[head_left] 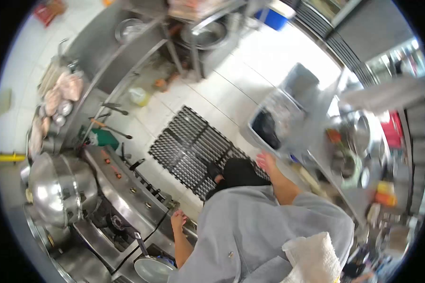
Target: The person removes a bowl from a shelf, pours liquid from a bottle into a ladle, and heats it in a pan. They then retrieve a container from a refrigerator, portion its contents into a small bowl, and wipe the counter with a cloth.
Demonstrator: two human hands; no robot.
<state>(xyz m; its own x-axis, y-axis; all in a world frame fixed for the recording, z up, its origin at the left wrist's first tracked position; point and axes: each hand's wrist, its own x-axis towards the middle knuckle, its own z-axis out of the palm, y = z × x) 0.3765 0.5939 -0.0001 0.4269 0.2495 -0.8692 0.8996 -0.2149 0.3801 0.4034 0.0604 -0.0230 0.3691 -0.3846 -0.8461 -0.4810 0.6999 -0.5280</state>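
Note:
My left hand [178,220] hangs beside the front edge of the steel stove [123,181], its fingers loosely apart and nothing visible in them. A pan [153,270] with its handle pointing up sits on the stove, close to my left forearm. On the other side, my right hand [266,161] is held out with spread fingers and holds nothing. The nearest thing to it is a grey plastic bin [250,129] with a black bag [265,129] inside. A white towel [311,257] lies over the front of my grey shirt.
A black slatted mat [184,146] covers part of the tiled floor under my feet. A large domed steel pot [56,188] stands on the stove at left. The steel worktable [333,177] at right carries bowls and containers, blurred. A green container [105,137] sits near the stove.

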